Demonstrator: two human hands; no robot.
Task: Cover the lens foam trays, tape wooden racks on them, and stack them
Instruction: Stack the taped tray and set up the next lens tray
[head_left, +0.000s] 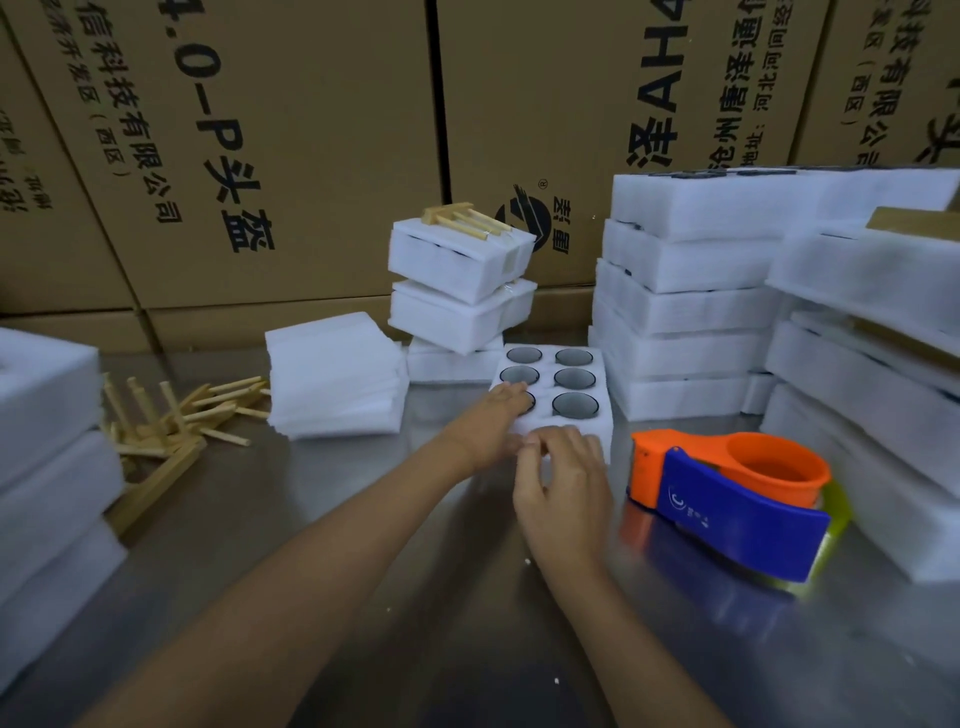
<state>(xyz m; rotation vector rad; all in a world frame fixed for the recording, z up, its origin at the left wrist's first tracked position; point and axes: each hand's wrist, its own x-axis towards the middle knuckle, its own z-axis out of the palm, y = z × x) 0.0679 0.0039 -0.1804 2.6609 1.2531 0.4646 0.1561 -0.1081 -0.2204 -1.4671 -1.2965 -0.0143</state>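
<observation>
Two hands on open lens foam tray (550, 382): left hand (496, 421) flat, right hand (563, 488) pinching near edge.

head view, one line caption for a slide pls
Both hands on an uncovered lens foam tray, tape dispenser at its right.

The cardboard cartons (322, 156) read "科技有限公司", "头盔" and "AH".

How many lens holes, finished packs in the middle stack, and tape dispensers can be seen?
Lens holes in the open tray: 6, one partly under the left hand
Finished packs in the middle stack: 2
Tape dispenser: 1
Total: 9
</observation>
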